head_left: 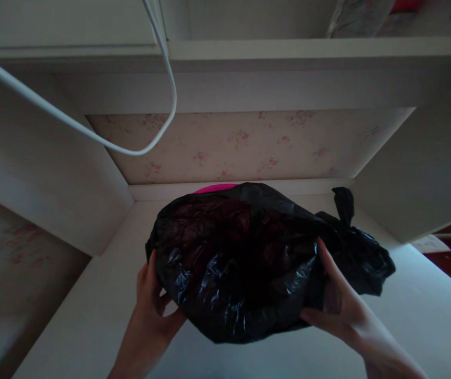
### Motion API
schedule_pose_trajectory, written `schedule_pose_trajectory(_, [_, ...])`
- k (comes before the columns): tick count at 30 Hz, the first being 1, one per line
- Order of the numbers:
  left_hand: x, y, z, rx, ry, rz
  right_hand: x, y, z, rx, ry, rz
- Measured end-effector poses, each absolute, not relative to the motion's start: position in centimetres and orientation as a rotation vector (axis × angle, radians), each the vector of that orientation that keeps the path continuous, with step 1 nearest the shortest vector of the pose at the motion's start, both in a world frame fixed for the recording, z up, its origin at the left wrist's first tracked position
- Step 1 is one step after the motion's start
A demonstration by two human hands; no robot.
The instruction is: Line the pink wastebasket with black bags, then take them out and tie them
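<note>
A black plastic bag [225,273] lines a round container, its mouth open toward me and its edge folded over the rim. Only a strip of the container's pink rim [215,188] shows uncovered at the far side. My left hand [154,305] grips the bag at the near left edge, thumb and fingers around it. On the right edge my right hand [338,305] holds the bag, thumb below and fingers against the side. A bunched, loose part of the bag [361,258] sticks out to the right beyond that hand. The container's walls are hidden under the plastic.
Beneath is a white desk surface [418,310], with white side panels [414,173] and a flowered wall [241,145] behind. A white shelf [288,50] runs across above. A white cable [130,151] hangs at upper left.
</note>
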State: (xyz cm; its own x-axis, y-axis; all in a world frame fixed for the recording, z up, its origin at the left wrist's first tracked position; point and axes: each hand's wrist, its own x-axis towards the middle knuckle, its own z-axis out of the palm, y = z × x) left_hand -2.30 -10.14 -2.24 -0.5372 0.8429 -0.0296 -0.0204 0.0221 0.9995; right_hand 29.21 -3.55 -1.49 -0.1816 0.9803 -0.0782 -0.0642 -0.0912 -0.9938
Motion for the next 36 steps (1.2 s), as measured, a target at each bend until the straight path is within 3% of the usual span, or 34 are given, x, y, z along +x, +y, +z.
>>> schedule_pose_trajectory(6, [-3.3,-9.3,-2.4,0.800,1.386,1.564,29.4,-2.6,-1.6,-1.080,-1.181,1.417])
schedule_pose_trajectory(13, [-7.9,-3.7,0.2,0.699,1.334,1.759,30.3,3.3,-0.4,-1.143,-1.335,0.815])
schedule_pose_trajectory(19, [-8.2,2.5,2.6,1.010,1.548,1.554,28.9,7.6,1.8,-1.181,-1.363,0.616])
schedule_pose_trajectory(29, [-8.5,6.5,2.1,0.889,1.351,1.448,26.6,12.6,2.7,-1.244,-1.100,1.453])
schedule_pose_trajectory(36, [-6.6,7.4,0.9,0.822,1.197,1.291,26.8,13.8,-0.1,-1.179,-1.274,1.485])
